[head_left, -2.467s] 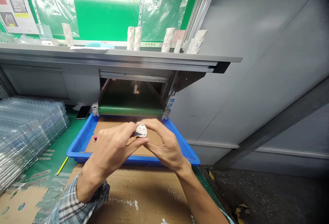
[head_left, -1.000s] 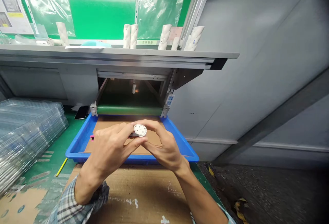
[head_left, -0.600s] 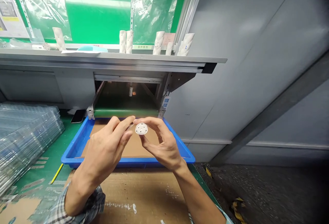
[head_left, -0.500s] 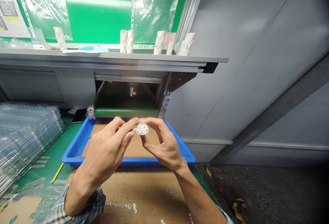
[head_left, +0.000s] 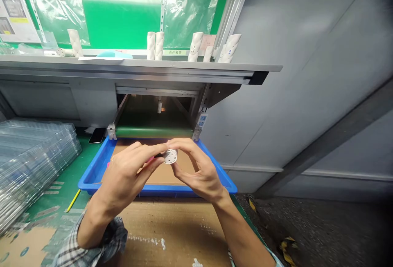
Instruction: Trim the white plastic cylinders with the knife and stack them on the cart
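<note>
A small white cylinder (head_left: 170,157) is held up above the blue tray, its round, holed end face turned toward me. My left hand (head_left: 130,171) pinches it from the left between thumb and fingertips. From the right, my right hand (head_left: 198,171) curls thumb and index finger around it. Both hands are closed on this one piece, and its length behind the end face is mostly hidden. A bit of pink shows behind the left fingers; I cannot make out what it is.
The blue tray (head_left: 153,191), lined with cardboard, sits below a green conveyor belt (head_left: 153,131). Clear plastic trays (head_left: 39,156) are stacked at left, near a phone (head_left: 97,135) and a yellow stick (head_left: 73,200). White patterned cylinders (head_left: 159,46) stand on the shelf (head_left: 147,63).
The white cylinder has turned in my fingers, so its end face shows a different hole pattern and tilt. My left fingers have shifted on it. The whole view has moved slightly.
</note>
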A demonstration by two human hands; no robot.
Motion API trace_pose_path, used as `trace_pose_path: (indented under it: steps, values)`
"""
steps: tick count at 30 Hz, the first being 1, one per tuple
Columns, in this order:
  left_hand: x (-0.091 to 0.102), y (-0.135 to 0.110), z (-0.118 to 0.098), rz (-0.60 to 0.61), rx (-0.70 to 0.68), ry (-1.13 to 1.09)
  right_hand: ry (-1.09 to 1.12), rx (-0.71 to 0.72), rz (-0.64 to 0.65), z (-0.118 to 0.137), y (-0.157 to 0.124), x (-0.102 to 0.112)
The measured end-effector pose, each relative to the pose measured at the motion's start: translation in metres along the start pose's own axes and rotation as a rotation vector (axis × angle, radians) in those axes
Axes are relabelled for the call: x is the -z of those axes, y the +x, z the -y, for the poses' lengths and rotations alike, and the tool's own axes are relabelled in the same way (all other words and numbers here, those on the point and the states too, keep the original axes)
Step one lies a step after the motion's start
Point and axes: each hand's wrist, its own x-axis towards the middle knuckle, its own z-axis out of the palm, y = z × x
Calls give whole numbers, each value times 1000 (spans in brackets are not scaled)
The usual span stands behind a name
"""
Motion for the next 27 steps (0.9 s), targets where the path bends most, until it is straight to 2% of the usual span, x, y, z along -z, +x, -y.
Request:
trace_pose_path:
  steps: [15, 27]
  values:
    - [5, 0, 2, -30, 25, -147, -32, 13, 20, 1, -1, 3]
    - [6, 2, 1, -24, 27, -141, -39, 6, 30, 0, -1, 2]
